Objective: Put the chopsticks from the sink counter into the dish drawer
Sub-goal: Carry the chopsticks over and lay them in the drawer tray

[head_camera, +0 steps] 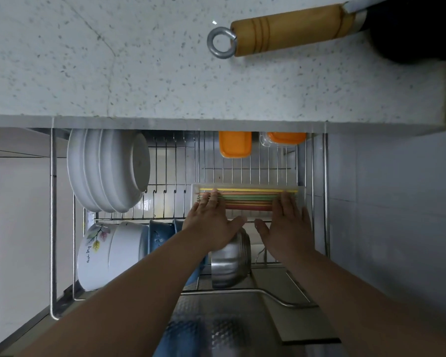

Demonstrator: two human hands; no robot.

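Several coloured chopsticks [250,198], yellow, green, orange and red, lie side by side in a clear plastic box [301,191] on the wire rack of the pulled-out dish drawer [52,228]. My left hand [211,225] rests flat on the left end of the box, fingers spread over the chopstick tips. My right hand [286,222] lies flat on the right end. Both thumbs point inward below the box. Neither hand grips anything.
White plates [106,171] stand in the rack's left part. White and blue bowls [108,251] and a steel bowl [232,256] stand nearer me. Two orange-lidded containers [234,144] sit at the back. On the speckled counter [113,60] lies a wok's wooden handle [289,29].
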